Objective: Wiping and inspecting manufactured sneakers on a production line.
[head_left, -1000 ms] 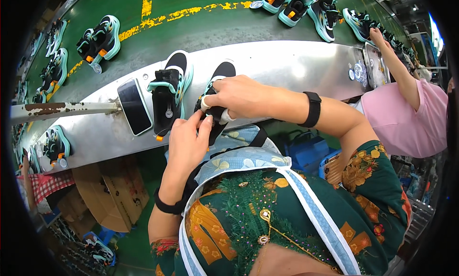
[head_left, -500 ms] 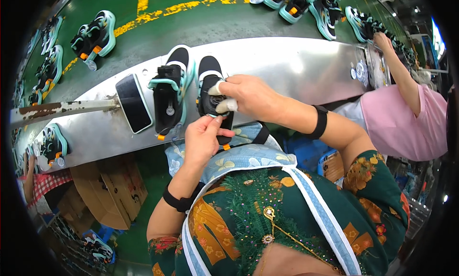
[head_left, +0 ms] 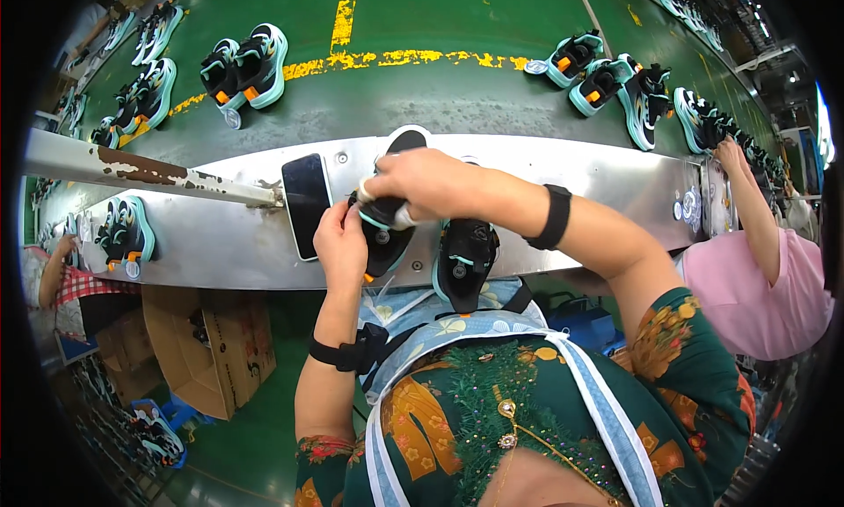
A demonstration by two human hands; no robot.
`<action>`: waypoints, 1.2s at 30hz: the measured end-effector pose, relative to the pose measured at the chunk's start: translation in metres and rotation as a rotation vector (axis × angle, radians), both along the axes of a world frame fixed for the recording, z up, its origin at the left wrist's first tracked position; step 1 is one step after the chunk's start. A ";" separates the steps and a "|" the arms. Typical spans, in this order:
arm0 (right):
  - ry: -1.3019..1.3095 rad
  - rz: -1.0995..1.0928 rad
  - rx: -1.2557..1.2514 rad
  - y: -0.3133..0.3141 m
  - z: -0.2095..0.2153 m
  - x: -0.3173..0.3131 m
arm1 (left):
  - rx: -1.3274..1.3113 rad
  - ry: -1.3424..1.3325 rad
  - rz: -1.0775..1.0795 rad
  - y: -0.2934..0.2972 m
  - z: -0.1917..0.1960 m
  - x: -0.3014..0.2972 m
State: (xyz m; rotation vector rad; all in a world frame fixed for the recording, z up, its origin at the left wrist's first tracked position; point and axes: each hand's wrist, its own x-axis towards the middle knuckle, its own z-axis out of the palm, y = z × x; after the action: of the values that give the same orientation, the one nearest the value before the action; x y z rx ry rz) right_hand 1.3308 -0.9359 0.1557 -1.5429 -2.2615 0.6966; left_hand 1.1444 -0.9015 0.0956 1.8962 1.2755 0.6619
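A black, white and mint sneaker [head_left: 385, 254] lies on the metal bench, its toe pointing away from me. From above, my right hand [head_left: 424, 184] covers its middle, with pale finger covers on the thumb and a finger, and grips the collar and tongue area. My left hand [head_left: 341, 248] is closed at the shoe's left side, fingertips pinching its upper edge; the exact part is hidden. A matching sneaker [head_left: 464, 259] rests to the right, partly under my right forearm and untouched by my fingers. Left of my hands is a dark-screened phone [head_left: 308, 204].
Beyond the metal bench [head_left: 580, 177], a green belt or floor [head_left: 404, 94] bears several pairs of similar sneakers [head_left: 251, 63]. A rusty white bar [head_left: 167, 175] crosses at left. Co-workers sit at both sides, one in a pink top [head_left: 760, 287]. Cardboard boxes [head_left: 189, 349] stand below.
Both hands have left the right-hand sneaker and now work on the left-hand one. The right-hand sneaker sits nearer the bench's front edge. The whole view has shifted.
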 end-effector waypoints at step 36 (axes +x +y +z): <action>-0.002 -0.519 -0.175 -0.165 0.039 0.015 | 0.008 -0.126 -0.754 -0.036 0.038 0.029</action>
State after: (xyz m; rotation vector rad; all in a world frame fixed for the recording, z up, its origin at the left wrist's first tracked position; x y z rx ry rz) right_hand 1.3454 -1.1011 0.1943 -2.0937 -1.7139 0.7452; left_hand 1.1731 -0.9371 0.1335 2.0968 0.4069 0.3685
